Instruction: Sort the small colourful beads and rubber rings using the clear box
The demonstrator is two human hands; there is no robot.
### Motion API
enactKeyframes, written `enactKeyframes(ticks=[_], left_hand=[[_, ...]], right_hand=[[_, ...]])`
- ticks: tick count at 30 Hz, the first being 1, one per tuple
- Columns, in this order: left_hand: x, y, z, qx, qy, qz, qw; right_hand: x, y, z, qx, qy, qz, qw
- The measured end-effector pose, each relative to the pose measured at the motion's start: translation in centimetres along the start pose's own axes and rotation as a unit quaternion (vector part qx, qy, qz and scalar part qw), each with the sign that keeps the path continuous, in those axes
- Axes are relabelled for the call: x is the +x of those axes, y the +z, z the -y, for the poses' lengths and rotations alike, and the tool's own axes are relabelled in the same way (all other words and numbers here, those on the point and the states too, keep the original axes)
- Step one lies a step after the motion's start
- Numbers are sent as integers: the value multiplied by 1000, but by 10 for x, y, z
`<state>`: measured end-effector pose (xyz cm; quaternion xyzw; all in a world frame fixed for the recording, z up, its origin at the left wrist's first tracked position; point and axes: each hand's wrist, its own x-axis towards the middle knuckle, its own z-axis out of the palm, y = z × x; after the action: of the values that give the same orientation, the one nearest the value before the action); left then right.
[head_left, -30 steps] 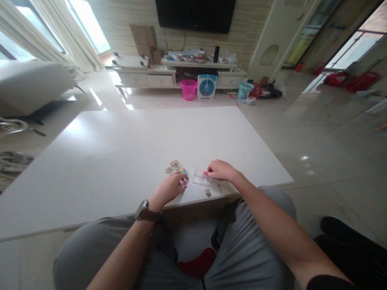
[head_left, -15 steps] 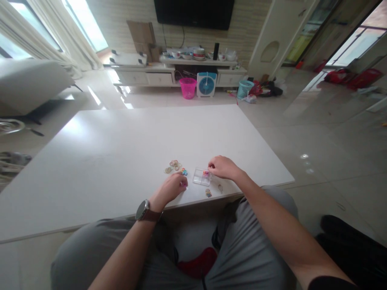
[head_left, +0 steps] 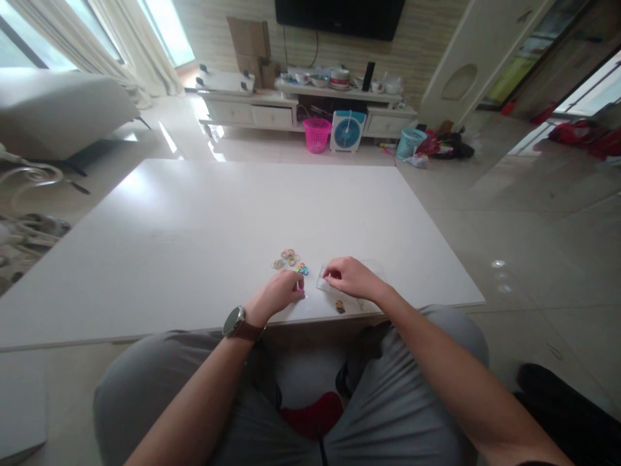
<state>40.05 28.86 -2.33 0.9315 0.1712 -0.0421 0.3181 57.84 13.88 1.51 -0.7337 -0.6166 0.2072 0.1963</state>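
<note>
My left hand [head_left: 280, 292] rests on the white table [head_left: 233, 213] with its fingers curled together. A small pink piece [head_left: 301, 292] shows at its fingertips, too small to name. Just beyond those fingers lies a little cluster of bright multicoloured pieces [head_left: 302, 268], beside a pile of pale rings or bands [head_left: 287, 257]. Over a clear plastic divided box [head_left: 321, 278], my right hand [head_left: 353, 278] has its fingers pinched; whatever they hold is hidden. The hand covers much of the box. Near the table's front edge lies a small yellow-and-blue cartoon figure [head_left: 340, 307].
A thin small item [head_left: 360, 303] lies right of the figure, close to the table edge. Across the floor stand a pink basket [head_left: 317, 136], a blue-and-white fan [head_left: 347, 131] and a light blue basket [head_left: 410, 142], before a low cabinet [head_left: 272, 116].
My right hand has moved left from the box's right side to over it, covering the pink pieces seen inside. My left hand stays near the multicoloured pieces. The whole view has shifted slightly.
</note>
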Motion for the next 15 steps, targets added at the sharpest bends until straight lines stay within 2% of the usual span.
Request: enactKeyframes(ticks=[5,8,11,15], left_hand=[[1,-2,-5,-4,41,-14,999],[0,-5,-7,-16,58,-27,998],[-2,-10,-8,-57,59,-33,996],[-5,-18,-8,-170,49,-10,984]], right_hand=[[4,27,11,34,-91,19,995],[7,41,13,36,-110,9,993],[8,43,12,53,-135,-10,989],[6,34,13,56,-163,-31,985]])
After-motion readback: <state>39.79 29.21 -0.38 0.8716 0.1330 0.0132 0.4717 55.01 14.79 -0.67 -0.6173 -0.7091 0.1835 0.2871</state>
